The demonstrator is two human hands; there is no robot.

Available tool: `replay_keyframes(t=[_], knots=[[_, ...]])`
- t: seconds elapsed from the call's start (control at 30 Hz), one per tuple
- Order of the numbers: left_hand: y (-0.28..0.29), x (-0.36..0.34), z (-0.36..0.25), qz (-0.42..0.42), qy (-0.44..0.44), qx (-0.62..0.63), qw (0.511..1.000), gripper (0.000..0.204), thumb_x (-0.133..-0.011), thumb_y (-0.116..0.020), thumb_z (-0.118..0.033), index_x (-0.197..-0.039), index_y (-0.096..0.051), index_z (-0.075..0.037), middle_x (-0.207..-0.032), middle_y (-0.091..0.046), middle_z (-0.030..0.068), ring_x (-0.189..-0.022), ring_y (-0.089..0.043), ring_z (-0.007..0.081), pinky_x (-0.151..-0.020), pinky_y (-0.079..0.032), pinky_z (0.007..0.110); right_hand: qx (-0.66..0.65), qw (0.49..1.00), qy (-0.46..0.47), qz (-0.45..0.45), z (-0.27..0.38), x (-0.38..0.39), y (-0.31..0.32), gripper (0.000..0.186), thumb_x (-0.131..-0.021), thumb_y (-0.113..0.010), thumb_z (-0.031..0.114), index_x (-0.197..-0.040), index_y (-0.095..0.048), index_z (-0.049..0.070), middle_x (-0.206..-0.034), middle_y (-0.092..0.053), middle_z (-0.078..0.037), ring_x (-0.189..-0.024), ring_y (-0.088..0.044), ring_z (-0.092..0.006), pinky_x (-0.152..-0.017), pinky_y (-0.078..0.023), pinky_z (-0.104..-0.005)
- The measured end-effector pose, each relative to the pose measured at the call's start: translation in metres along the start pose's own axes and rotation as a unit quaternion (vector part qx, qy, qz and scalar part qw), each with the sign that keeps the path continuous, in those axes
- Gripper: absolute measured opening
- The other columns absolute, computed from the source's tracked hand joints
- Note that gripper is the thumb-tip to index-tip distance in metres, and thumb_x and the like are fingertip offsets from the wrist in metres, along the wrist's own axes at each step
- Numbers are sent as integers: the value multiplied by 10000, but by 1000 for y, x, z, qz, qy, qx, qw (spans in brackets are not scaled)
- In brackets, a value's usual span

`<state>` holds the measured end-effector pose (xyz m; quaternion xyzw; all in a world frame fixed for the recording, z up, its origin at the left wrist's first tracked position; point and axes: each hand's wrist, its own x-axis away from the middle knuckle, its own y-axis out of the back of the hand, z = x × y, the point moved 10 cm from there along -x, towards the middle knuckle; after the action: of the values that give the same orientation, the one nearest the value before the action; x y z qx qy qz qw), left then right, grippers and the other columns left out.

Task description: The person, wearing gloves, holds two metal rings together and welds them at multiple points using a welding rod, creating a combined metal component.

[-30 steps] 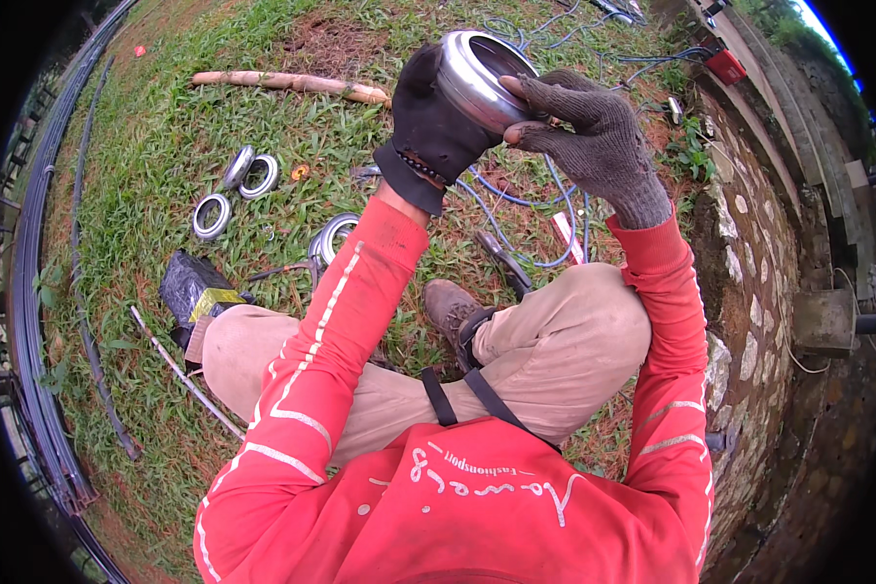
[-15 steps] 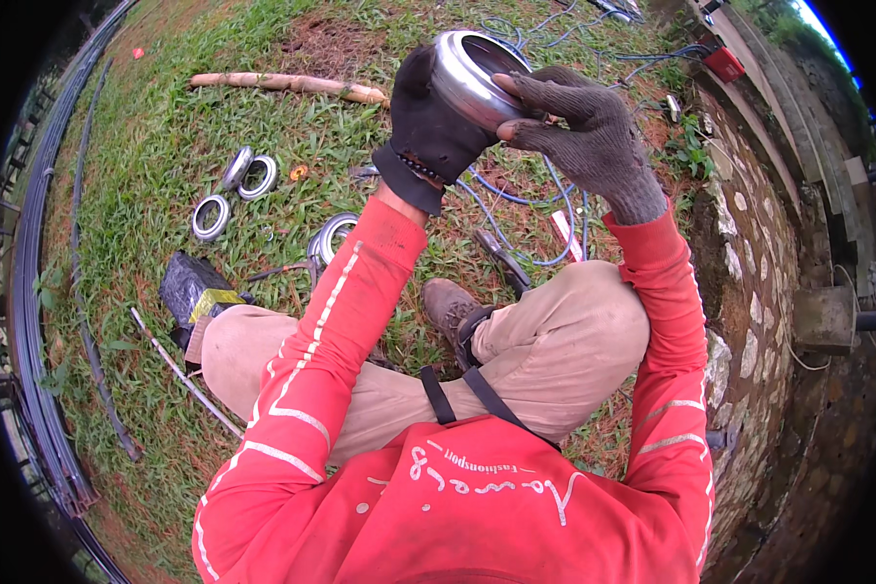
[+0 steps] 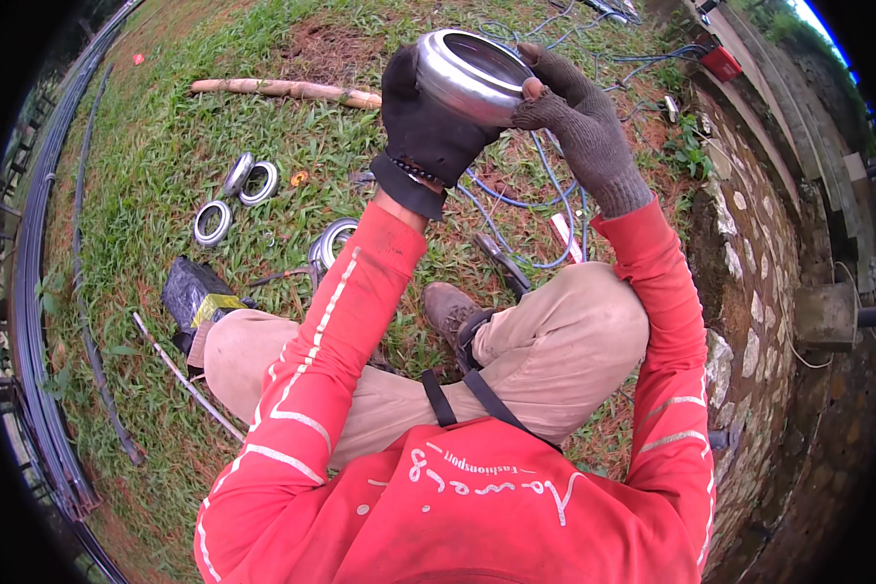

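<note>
A shiny hollow metal ring (image 3: 462, 92), thick and rounded with a wide opening, is held up over the grass in front of me. My left hand (image 3: 428, 136), in a black glove, grips it from the left and underneath. In a grey knitted glove with bare fingertips, my right hand (image 3: 584, 122) has its thumb and fingers on the ring's right side. Similar metal rings lie on the grass to the left: one ring (image 3: 211, 223) flat, another (image 3: 259, 182) beside it, and a third (image 3: 237, 172) tilted against that one.
Near my left knee lie a black wrapped bundle (image 3: 200, 292) and another metal ring (image 3: 336, 240). A clamp-like tool (image 3: 502, 263) rests by my shoe. Blue cable (image 3: 545, 195) winds over the grass toward a red box (image 3: 720, 64). A stone wall (image 3: 749, 282) runs along the right.
The ring has shifted slightly left and turned, showing more of its outer side. My right hand has moved from over its front rim to its right edge.
</note>
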<state>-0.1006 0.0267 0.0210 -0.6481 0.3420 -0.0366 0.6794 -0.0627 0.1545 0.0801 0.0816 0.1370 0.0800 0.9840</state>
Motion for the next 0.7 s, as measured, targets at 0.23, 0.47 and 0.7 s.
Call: replay_keyframes(t=[0.23,0.47,0.7], knots=[[0,-2,-1,-7,-13,1,1000,756,-958,-648,-644,-1458,-610,-79,-1508,-627,202,-1385,-586,415,-1200,-443,650,-130,988,-85,-27,-19,0,1,684,-1007,-823,326,-1514,-526,-27,-1141,-726,-89,-996,-743,-175,-900,-616,-328],[-6,-2,7,10,15,83,996,849,-920,-685,-694,-1485,-571,-71,-1522,-590,235,-1385,-564,462,-1206,-428,684,-98,986,-124,-44,-30,0,3,547,-1092,-704,320,-1522,-534,28,-1377,-682,-141,-1244,-693,-261,-1051,-580,-447],[-19,-2,3,47,-20,150,987,1000,-861,-725,-686,-1536,-401,-24,-1527,-457,297,-1411,-450,598,-1211,-302,855,-218,954,-78,-191,-38,-2,70,686,-1141,-546,513,-1599,-439,14,-1539,-535,-264,-1382,-590,-386,-1127,-545,-518]])
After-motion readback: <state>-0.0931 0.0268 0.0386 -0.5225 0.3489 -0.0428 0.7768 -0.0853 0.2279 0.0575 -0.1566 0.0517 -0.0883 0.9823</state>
